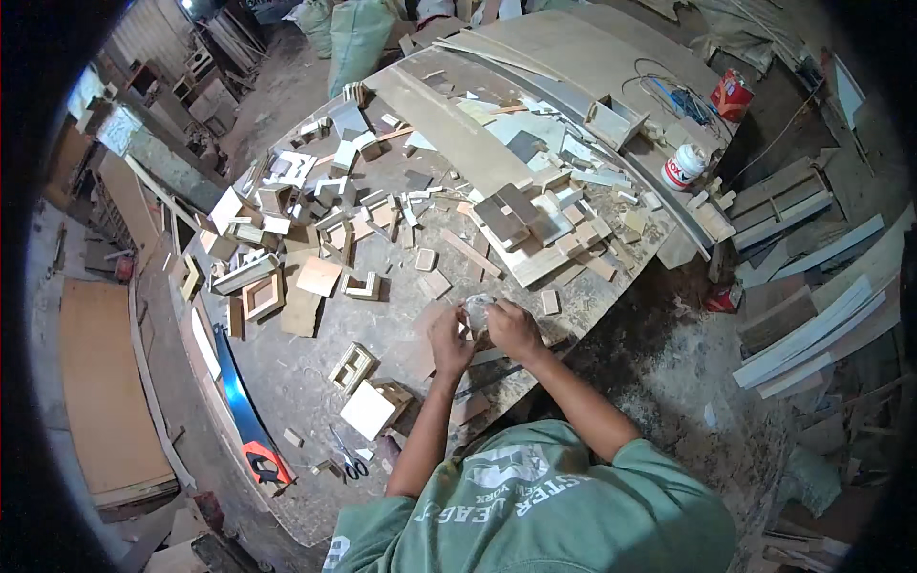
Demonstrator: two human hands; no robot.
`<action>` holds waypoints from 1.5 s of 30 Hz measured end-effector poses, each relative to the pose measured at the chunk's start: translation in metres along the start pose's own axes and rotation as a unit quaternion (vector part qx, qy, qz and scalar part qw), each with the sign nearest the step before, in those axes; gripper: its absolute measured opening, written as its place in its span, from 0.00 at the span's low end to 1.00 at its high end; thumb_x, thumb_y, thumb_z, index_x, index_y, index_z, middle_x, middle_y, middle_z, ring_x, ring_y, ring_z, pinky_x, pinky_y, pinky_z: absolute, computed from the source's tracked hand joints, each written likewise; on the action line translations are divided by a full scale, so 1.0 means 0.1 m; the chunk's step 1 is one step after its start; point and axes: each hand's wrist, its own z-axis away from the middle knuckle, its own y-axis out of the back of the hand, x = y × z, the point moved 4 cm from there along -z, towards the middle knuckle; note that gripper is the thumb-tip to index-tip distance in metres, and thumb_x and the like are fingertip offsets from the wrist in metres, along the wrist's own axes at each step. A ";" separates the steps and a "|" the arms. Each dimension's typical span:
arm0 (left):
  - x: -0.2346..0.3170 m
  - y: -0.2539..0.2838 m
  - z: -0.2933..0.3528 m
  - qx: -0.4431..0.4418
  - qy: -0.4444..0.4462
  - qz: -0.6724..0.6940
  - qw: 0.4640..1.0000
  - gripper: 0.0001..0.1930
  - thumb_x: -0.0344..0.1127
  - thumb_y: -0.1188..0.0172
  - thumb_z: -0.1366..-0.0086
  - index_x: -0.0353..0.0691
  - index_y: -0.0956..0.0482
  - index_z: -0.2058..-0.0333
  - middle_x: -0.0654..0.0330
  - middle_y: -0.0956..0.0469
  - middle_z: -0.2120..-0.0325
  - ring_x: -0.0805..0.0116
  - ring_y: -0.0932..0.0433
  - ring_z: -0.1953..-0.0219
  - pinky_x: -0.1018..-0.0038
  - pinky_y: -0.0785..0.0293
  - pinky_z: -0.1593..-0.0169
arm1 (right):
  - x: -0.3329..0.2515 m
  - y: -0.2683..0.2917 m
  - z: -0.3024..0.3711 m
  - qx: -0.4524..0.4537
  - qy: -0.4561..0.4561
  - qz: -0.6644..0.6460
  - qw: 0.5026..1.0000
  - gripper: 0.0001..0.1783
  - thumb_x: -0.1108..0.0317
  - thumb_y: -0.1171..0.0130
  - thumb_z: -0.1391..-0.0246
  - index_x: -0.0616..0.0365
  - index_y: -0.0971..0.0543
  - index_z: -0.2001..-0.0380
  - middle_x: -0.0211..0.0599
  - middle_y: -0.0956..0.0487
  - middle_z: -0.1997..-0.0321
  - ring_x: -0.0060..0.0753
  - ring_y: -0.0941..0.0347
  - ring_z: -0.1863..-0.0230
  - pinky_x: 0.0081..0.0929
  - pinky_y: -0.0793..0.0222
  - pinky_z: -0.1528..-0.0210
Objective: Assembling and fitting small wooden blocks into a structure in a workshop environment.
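Above the near part of the worktable (401, 286), my left hand (451, 339) and my right hand (514, 329) meet at a small round whitish, glassy-looking thing (477, 309). Both hands are closed on it, one from each side; its exact kind is too small to tell. Just beyond my hands lie a small wooden piece with rounded corners (426, 259) and a flat pinkish block (435, 285). A small light block (550, 302) sits to the right of my right hand. Nearer my left forearm stand a pale-topped wooden box (376, 409) and a small wooden frame (352, 367).
Scissors (351, 456) and a handsaw (241, 396) with a red-orange handle lie at the left. Wooden offcuts and small boxes crowd the far left. A long board (449, 129), stacked dark blocks (506, 212), a white jar (684, 166) and a red can (732, 95) are farther right.
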 end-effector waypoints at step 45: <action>0.12 -0.07 0.11 -0.035 -0.021 -0.060 0.997 0.27 0.38 0.28 0.55 0.41 0.29 0.57 0.58 0.26 0.66 0.53 0.27 0.59 0.60 0.39 0.48 | 0.11 -0.04 0.13 0.039 -0.118 -0.070 0.990 0.12 0.67 0.48 0.44 0.59 0.20 0.61 0.52 0.20 0.67 0.54 0.22 0.66 0.41 0.27 0.64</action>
